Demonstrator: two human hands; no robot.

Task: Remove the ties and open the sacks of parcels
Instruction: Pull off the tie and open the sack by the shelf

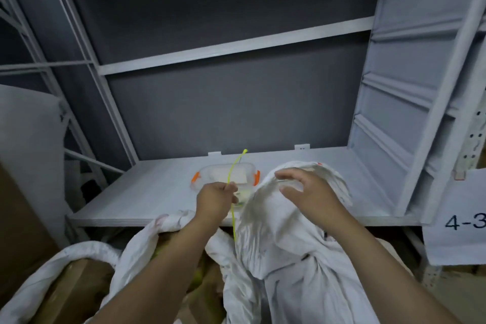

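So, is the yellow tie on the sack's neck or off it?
Off: the left hand pinches the yellow tie as a straight strand, and the sack's neck fans loose.

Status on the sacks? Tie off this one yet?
Done: the yellow tie looks pulled free, gripped in the left hand; the sack at lower left already lies open, a brown box showing. In hand: the right hand reaches over the bunched mouth of the white sack. Left: spread that mouth open and drop the tie, perhaps into the clear container on the shelf.

Left hand [214, 198], bare; right hand [307, 192], bare; both forearms [163, 258] are shown uncovered to the lower frame edge.
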